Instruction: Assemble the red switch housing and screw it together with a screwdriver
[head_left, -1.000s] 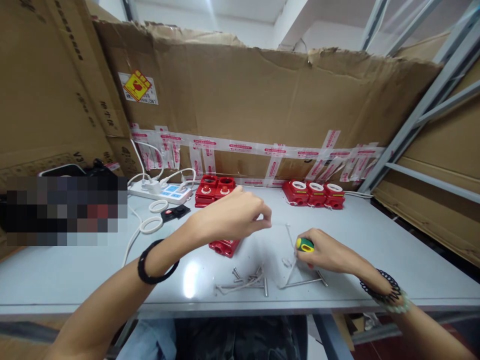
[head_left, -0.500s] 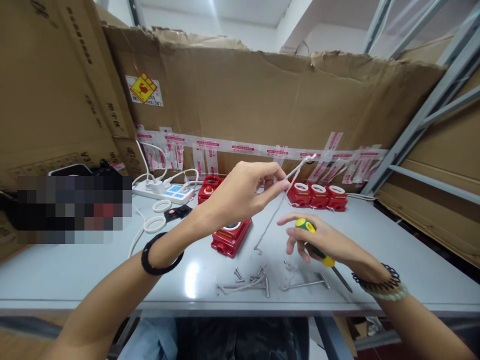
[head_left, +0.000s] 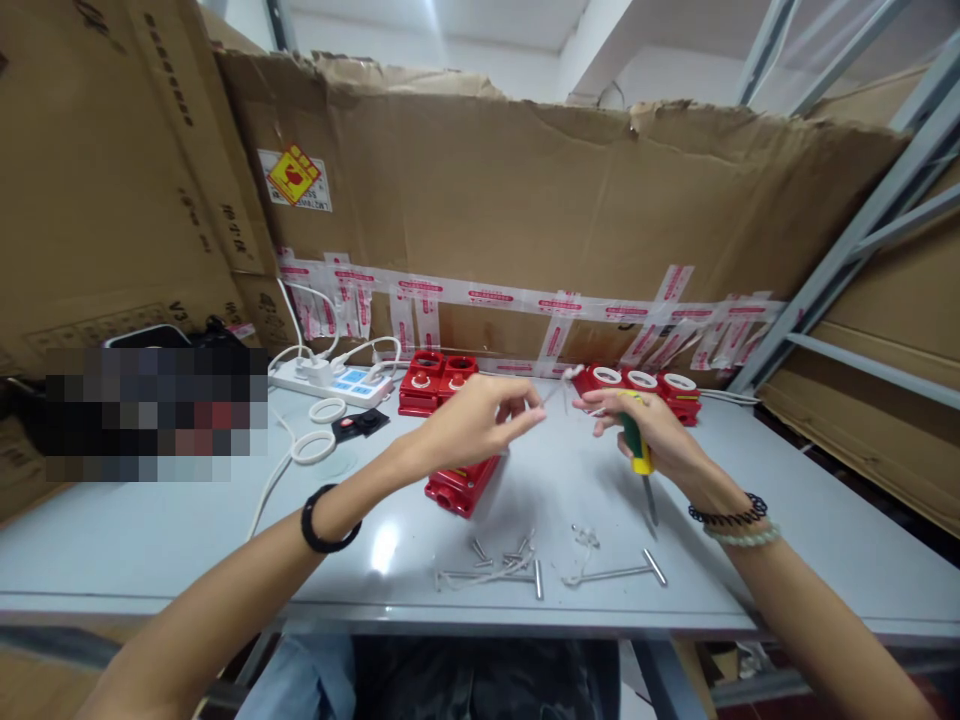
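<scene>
My left hand is over the table with thumb and forefinger apart and nothing visible between them. Below it sits a red box-shaped housing, partly hidden by the hand. My right hand is closed around a screwdriver with a green and yellow handle, its blade pointing down. Between the hands is a thin rod with white string, blurred; it seems to be at my right fingertips. Near the front edge lie two metal T-handled rods with string, and several screws.
Red housings with white rings stand at the back right, and more red units at the back left. A white power strip, cables and white rings occupy the left. Cardboard walls the back; a metal rack rises at right.
My left hand has let go of the stringed rod and lowered slightly leftward. My right hand has risen toward the rod, and the screwdriver has turned more upright.
</scene>
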